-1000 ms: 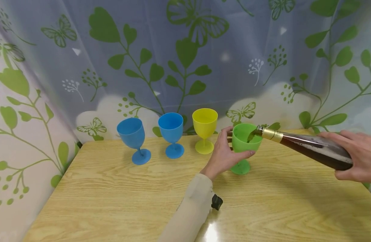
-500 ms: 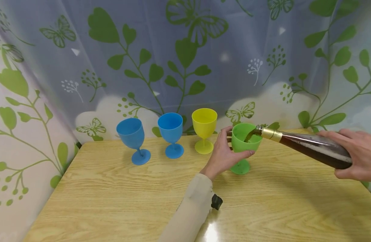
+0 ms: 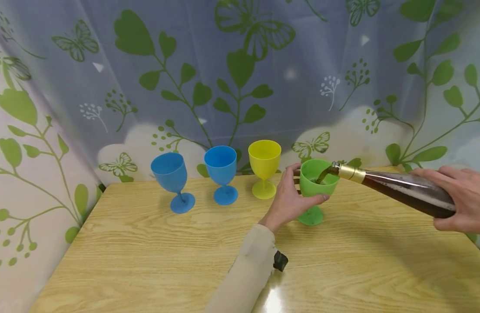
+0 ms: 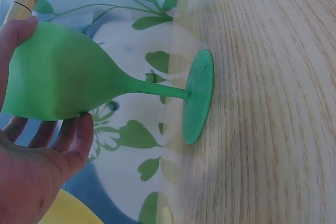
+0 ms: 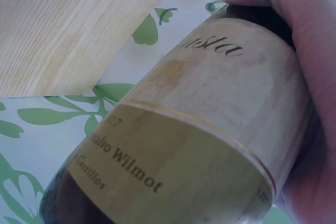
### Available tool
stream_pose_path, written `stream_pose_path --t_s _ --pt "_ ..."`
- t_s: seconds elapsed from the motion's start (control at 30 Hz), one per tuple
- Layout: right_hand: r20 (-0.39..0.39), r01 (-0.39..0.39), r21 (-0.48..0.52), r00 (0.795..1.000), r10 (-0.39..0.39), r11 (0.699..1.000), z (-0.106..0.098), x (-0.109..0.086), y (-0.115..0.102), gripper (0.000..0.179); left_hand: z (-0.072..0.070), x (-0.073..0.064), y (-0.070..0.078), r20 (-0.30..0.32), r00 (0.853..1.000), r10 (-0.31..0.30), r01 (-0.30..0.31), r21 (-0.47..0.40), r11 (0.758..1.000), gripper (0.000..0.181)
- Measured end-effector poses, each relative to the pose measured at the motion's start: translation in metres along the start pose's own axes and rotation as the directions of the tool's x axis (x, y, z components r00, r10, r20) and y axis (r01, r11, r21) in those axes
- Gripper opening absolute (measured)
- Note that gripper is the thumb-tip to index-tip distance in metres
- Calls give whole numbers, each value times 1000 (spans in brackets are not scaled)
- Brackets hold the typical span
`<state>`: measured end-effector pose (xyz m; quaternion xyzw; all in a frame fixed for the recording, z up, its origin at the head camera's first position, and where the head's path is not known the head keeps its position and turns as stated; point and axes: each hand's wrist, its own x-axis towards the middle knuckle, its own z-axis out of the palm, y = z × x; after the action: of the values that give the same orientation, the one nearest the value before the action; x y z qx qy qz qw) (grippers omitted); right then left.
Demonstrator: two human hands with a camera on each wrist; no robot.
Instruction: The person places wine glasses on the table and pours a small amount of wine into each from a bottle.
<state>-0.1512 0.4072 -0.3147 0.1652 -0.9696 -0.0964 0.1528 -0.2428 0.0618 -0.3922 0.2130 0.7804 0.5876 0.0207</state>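
Observation:
My left hand [image 3: 288,198] grips the bowl of a green goblet [image 3: 318,184], thumb on the near side and fingers behind. The goblet stands upright, its round foot [image 4: 199,97] on the wooden table. My right hand [image 3: 464,198] holds a dark wine bottle [image 3: 408,189] by its lower body, tilted so the gold-banded neck points left and down. The bottle's mouth is over the goblet's rim, and a brownish stream [image 3: 322,176] runs from it into the bowl. In the right wrist view, fingers wrap round the bottle's printed label [image 5: 210,77].
Left of the green goblet stand a yellow goblet [image 3: 264,161] and two blue ones, the middle blue goblet [image 3: 221,167] and the leftmost blue goblet [image 3: 171,176]. A leaf-patterned curtain [image 3: 185,108] hangs behind the wooden table [image 3: 165,261].
Liquid keeps flowing from the bottle, and a small frothy patch now shows inside the green goblet. Both hands, the bottle and the goblets stay practically where they were.

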Motion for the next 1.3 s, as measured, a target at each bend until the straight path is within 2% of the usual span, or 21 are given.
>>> stream_pose_path --t_s 0.47,0.97,1.3 --pt "-15 9 14 1000 -9 1000 -9 1 -6 121 0 1 0 -1 1000 8 -8 -2 1000 93" --pt "7 -14 7 1000 14 1000 -3 2 -1 122 0 1 0 -2 1000 7 -7 -3 1000 93" --pt "78 -47 15 996 45 999 -1 2 -3 118 1 0 -1 -1 1000 6 -6 4 1000 95"
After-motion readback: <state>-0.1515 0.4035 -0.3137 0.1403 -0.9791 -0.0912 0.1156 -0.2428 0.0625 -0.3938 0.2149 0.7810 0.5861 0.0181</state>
